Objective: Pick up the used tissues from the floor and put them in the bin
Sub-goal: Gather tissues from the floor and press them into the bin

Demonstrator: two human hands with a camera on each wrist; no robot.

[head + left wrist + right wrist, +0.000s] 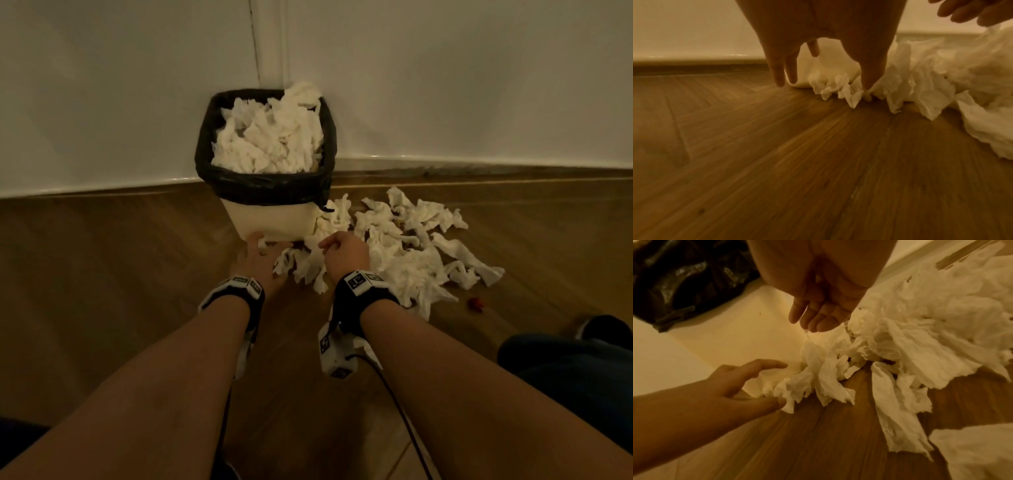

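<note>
Both forearms reached forward and down. Left hand (258,255) low, fingers (777,71) extended, spread. Right hand (346,251) hovered, fingers (818,321) loosely curled.

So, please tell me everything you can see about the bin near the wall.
The bin is a small, roughly square container with a smooth cream body, seemingly plastic, narrowing toward its base. A glossy black bag lines it and folds down over the rim. It stands upright on the wooden floor in the corner of the white walls, heaped with crumpled white tissues. More tissues lie against its right base. The left hand reaches to its lower front edge; whether it touches is unclear.
</note>
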